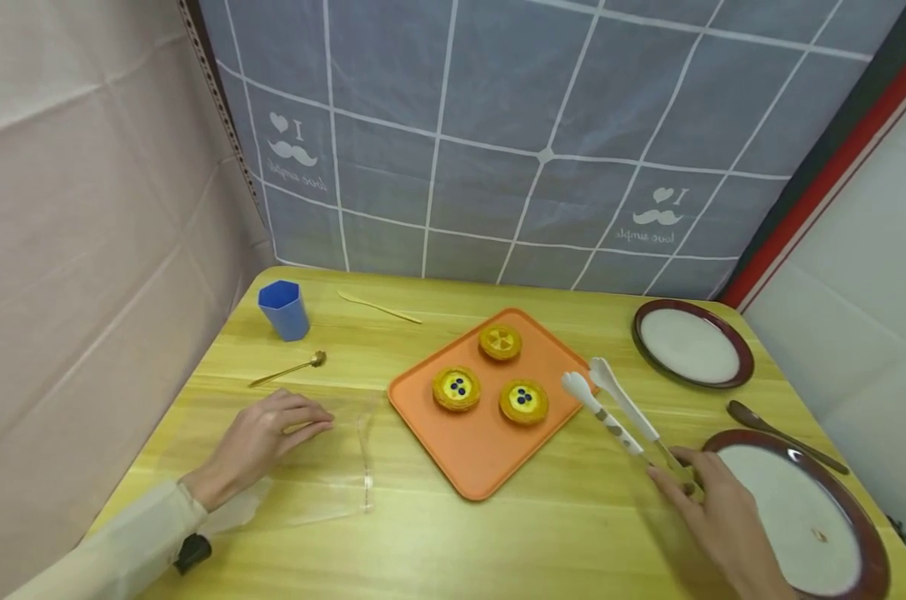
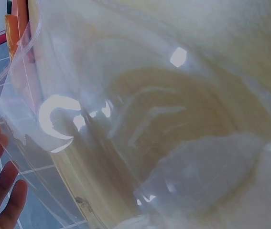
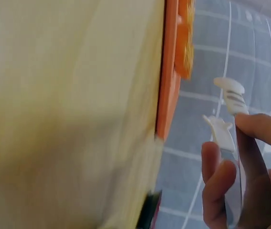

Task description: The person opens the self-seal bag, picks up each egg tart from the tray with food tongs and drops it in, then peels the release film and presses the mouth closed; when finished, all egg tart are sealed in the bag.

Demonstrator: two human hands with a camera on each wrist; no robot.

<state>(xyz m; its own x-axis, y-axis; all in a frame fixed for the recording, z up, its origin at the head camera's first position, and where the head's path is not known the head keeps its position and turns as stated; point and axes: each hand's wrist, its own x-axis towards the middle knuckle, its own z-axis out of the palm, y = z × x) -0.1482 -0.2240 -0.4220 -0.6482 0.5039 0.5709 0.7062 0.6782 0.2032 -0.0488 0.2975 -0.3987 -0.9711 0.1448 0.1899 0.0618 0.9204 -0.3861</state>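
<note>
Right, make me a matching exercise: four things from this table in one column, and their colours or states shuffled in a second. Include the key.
Things:
1. Cup
2. Tongs
3. Tray
4. Clear plastic

Colours and states:
A. orange, with three tarts on it
B. pinched by the left hand
C. held in the right hand
D. blue

Right pairs: 1-D, 2-C, 3-A, 4-B
</note>
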